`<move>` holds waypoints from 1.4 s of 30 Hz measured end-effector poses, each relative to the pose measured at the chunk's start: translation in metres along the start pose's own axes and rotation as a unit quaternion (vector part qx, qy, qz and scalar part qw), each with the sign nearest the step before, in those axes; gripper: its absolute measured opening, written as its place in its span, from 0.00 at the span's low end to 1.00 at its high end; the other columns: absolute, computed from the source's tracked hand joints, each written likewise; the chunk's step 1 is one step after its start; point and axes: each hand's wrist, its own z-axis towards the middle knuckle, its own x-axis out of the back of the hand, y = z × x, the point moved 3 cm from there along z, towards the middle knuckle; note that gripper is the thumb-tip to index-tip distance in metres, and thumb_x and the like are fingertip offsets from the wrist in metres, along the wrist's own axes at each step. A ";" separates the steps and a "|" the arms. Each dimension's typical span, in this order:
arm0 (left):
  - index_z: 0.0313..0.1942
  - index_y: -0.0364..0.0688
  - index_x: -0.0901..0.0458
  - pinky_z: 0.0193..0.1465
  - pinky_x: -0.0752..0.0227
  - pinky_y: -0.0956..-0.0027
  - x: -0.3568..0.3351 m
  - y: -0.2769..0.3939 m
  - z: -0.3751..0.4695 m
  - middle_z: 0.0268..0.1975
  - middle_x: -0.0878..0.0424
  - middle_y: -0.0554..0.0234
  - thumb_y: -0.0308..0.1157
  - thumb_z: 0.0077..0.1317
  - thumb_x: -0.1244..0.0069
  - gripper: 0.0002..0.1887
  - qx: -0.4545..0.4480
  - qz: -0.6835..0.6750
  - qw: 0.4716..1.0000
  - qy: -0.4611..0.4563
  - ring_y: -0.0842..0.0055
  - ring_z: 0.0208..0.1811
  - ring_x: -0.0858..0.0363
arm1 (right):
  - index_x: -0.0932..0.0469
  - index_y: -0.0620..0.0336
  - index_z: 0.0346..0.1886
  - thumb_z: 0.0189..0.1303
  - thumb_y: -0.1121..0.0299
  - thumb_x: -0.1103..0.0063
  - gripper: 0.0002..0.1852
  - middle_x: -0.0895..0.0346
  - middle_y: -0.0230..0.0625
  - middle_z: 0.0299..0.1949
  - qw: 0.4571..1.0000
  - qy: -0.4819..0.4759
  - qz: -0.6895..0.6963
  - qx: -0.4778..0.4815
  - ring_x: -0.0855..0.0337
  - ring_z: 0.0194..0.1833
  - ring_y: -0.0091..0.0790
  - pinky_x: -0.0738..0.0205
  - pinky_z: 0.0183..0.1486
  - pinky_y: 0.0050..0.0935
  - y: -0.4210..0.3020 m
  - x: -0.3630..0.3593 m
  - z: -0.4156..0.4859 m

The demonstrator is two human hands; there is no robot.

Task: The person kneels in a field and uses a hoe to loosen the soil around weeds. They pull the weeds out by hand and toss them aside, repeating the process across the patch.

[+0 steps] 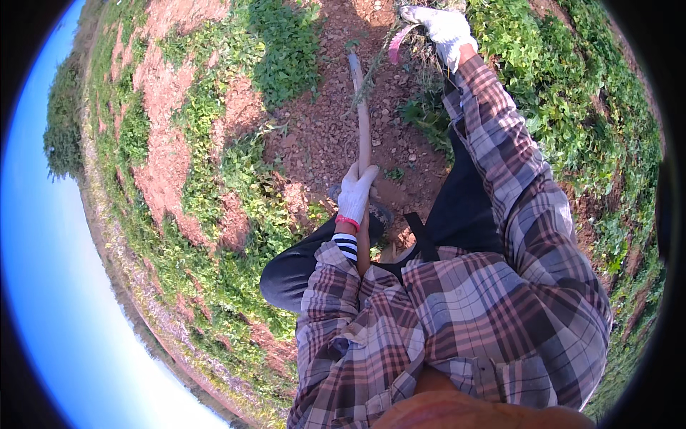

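My left hand (355,194), in a white knit glove with a pink cuff, is closed around a long wooden handle (362,115). The handle runs away from me over reddish soil; at its far end I cannot make out a tool head. My right hand (445,29), gloved in white, reaches to the upper right among dry stems and roots (423,59). Its fingers look closed, but what they hold is partly hidden. A pink strip-like thing (399,44) shows just beside that hand. A thin green weed stem (370,80) lies across the handle.
Leafy green vines (284,51) grow at the left of the handle, and more vines (541,80) spread on the right. Stony reddish soil (316,123) lies between them. My shoe (381,214) and bent knees are close below the hands. A tree (64,120) stands far left.
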 end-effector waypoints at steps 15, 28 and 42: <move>0.40 0.39 0.21 0.22 0.32 0.77 0.079 0.033 -0.005 0.24 0.23 0.71 0.38 0.66 0.43 0.12 -0.074 -0.001 0.989 0.126 0.86 0.19 0.28 | 0.19 0.66 0.45 0.69 0.66 0.44 0.12 0.15 0.43 0.32 0.833 0.012 0.544 -0.099 0.14 0.30 0.40 0.16 0.36 0.36 -0.104 0.032 -0.021; 0.45 0.41 0.23 0.22 0.24 0.75 0.048 -0.046 -0.003 0.27 0.20 0.66 0.41 0.67 0.44 0.14 0.072 -0.083 0.994 0.028 0.82 0.20 0.24 | 0.11 0.45 0.45 0.61 0.49 0.33 0.16 0.17 0.32 0.27 0.968 -0.081 -0.156 -0.180 0.21 0.29 0.30 0.27 0.37 0.30 -0.060 0.005 -0.016; 0.55 0.33 0.24 0.24 0.30 0.71 0.083 0.027 -0.008 0.30 0.20 0.64 0.38 0.63 0.45 0.23 -0.111 0.061 0.976 0.175 0.81 0.22 0.25 | 0.23 0.60 0.36 0.46 0.58 0.18 0.23 0.24 0.30 0.23 0.977 0.003 0.104 -0.187 0.29 0.20 0.21 0.33 0.21 0.22 -0.034 0.006 -0.009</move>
